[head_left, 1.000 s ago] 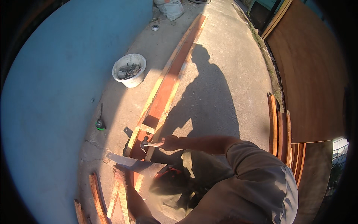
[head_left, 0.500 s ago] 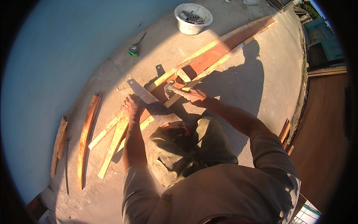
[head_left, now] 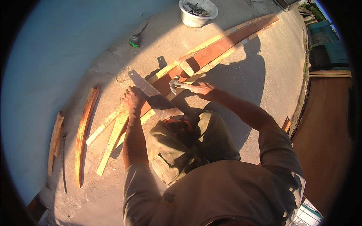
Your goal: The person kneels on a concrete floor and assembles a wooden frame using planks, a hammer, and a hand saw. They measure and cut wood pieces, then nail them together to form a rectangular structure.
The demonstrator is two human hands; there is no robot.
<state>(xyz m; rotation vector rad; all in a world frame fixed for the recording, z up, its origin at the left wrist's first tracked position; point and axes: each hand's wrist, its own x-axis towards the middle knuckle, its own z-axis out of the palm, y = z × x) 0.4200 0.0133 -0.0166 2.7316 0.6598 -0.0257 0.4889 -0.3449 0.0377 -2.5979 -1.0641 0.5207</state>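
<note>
Well, my right hand [head_left: 204, 90] wraps round a hammer [head_left: 175, 85], head toward nine o'clock; my left hand [head_left: 132, 99], whose grip I cannot tell, has timber strips [head_left: 112, 141] at seven o'clock, a saw [head_left: 155, 96] at three.

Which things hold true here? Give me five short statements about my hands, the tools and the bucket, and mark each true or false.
1. Your right hand holds a hammer. True.
2. Your left hand grips the tape measure. False: it is at the pale wooden strips; the tape measure lies on the ground.
3. The handsaw lies crosswise over the reddish board. True.
4. The bucket is black and empty. False: it is white, with things inside.
5. The handsaw's blade is nearer your legs than its handle. False: the handle is nearer.
</note>
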